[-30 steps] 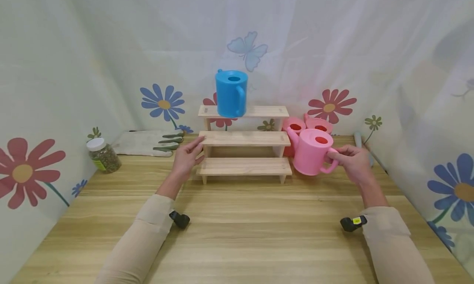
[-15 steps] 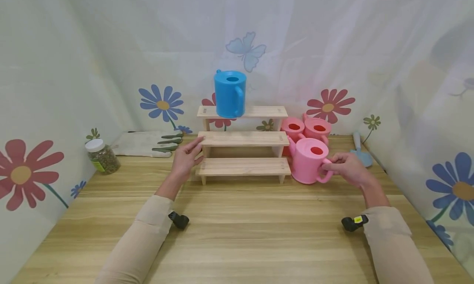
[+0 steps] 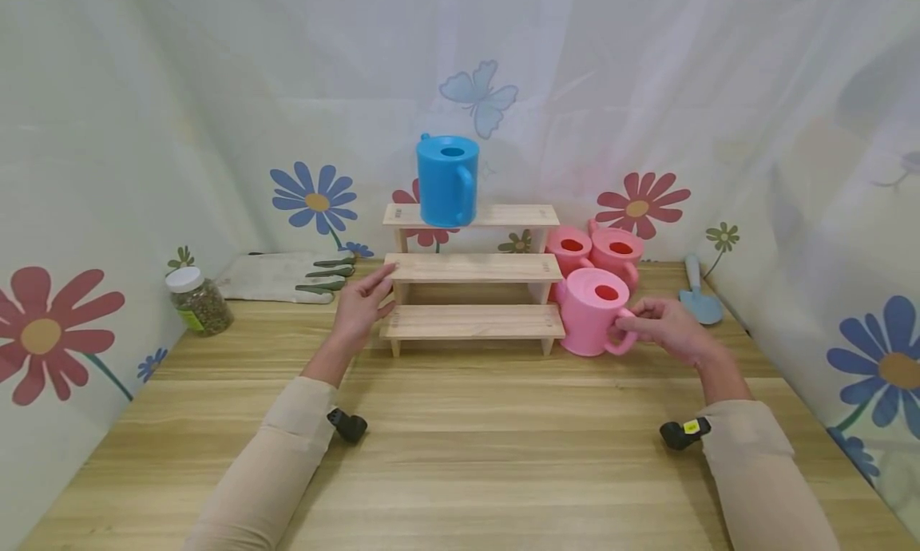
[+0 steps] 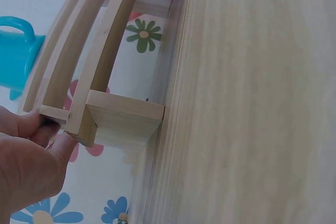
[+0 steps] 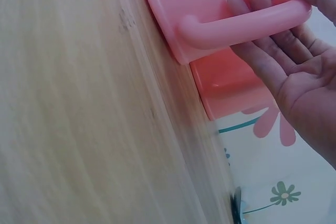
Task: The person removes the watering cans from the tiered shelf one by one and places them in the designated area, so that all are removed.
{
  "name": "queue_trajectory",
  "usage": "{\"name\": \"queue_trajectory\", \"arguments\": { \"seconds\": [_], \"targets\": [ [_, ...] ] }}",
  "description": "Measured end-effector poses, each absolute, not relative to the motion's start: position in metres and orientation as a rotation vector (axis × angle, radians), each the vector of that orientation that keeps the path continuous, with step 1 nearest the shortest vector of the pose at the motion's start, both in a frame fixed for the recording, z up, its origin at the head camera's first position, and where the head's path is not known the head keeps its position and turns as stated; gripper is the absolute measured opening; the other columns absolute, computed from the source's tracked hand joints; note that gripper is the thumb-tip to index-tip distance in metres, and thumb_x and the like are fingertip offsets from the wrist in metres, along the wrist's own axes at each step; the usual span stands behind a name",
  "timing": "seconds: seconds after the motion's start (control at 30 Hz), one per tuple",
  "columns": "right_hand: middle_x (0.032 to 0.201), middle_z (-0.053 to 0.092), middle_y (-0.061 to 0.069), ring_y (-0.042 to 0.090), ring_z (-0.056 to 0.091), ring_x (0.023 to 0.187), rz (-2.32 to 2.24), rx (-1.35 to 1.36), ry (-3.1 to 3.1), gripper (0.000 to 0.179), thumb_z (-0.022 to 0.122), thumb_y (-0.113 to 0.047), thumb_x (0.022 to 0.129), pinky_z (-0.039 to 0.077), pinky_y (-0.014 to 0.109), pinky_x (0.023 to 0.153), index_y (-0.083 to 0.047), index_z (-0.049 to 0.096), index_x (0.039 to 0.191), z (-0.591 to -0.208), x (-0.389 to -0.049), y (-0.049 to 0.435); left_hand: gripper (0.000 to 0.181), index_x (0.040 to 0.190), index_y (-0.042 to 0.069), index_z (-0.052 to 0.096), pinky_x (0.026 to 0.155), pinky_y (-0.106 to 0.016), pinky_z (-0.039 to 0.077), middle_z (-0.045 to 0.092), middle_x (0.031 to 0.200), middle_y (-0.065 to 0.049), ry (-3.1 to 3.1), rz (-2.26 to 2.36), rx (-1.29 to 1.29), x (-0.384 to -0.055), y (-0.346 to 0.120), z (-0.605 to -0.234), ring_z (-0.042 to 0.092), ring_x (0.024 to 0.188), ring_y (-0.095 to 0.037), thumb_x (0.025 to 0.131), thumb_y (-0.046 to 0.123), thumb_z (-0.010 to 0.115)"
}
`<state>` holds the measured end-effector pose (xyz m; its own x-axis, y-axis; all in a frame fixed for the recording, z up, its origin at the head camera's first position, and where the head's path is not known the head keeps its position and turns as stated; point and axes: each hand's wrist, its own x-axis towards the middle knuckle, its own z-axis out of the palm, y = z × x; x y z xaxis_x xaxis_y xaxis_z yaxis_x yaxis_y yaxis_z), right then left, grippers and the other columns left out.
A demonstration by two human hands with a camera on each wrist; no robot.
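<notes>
A three-tier wooden stand [image 3: 474, 320] stands on the table. My left hand [image 3: 359, 311] pinches the left end of its middle tier; in the left wrist view, thumb and fingers [image 4: 63, 145] meet at that end. My right hand [image 3: 668, 327] holds a pink watering can [image 3: 584, 319] by its handle [image 5: 247, 27], several fingers passing behind the handle and the thumb near its top. The can is upright at the stand's right end, its base at the tabletop. On the top tier sits a blue watering can [image 3: 446, 188], handle toward me.
Behind the held can are two more pink watering cans, one [image 3: 571, 254] beside the stand and another [image 3: 620, 255] farther right. A light-blue trowel [image 3: 699, 303] lies at right. Work gloves [image 3: 269, 278] and a white-lidded jar [image 3: 203, 307] are at left. A patterned curtain surrounds the table.
My right hand has lowered the pink watering can to the tabletop, then shifted it slightly left toward the stand. The left hand has stayed at the middle tier.
</notes>
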<state>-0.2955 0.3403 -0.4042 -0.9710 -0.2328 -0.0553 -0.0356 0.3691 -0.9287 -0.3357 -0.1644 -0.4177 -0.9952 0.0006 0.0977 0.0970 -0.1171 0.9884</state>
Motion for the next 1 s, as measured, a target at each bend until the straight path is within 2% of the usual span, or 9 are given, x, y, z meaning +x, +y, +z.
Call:
{"name": "queue_trajectory", "arguments": {
  "seconds": [0.23,0.47,0.73,1.0],
  "targets": [
    [0.102,0.073,0.014,0.022,0.069,0.095,-1.670,-0.289,2.427,0.042,0.073,-0.025,0.094,0.058,0.029,0.087,0.010,0.061,0.114,-0.406,-0.298,0.335,0.041,0.146,0.007,0.051,0.104,-0.045,0.047,0.041,0.156,-0.009,-2.045,-2.297,-0.130,-0.336,-0.165,-0.418,0.040,0.141,-0.023,0.105,0.012,0.052],
    [0.107,0.070,0.012,0.018,0.069,0.096,-1.652,-0.258,2.481,0.046,0.071,-0.031,0.096,0.057,0.028,0.088,0.008,0.060,0.118,-0.406,-0.297,0.332,0.041,0.146,0.007,0.051,0.104,-0.045,0.047,0.041,0.156,-0.009,-2.045,-2.302,-0.126,-0.335,-0.164,-0.417,0.040,0.140,-0.025,0.105,0.011,0.051],
    [0.102,0.068,0.007,0.018,0.068,0.093,-1.695,-0.270,2.470,0.039,0.070,-0.027,0.096,0.058,0.031,0.088,0.007,0.062,0.112,-0.406,-0.297,0.331,0.041,0.146,0.009,0.053,0.102,-0.042,0.049,0.041,0.156,-0.008,-2.059,-2.291,-0.108,-0.337,-0.164,-0.415,0.041,0.140,-0.022,0.105,0.013,0.052],
    [0.100,0.068,0.013,0.019,0.067,0.092,-1.609,-0.266,2.545,0.043,0.070,-0.031,0.096,0.058,0.032,0.088,0.009,0.062,0.112,-0.402,-0.294,0.327,0.042,0.147,0.008,0.051,0.104,-0.043,0.047,0.040,0.156,-0.009,-2.060,-2.294,-0.107,-0.337,-0.165,-0.417,0.040,0.140,-0.024,0.105,0.013,0.052]
  ]
}}
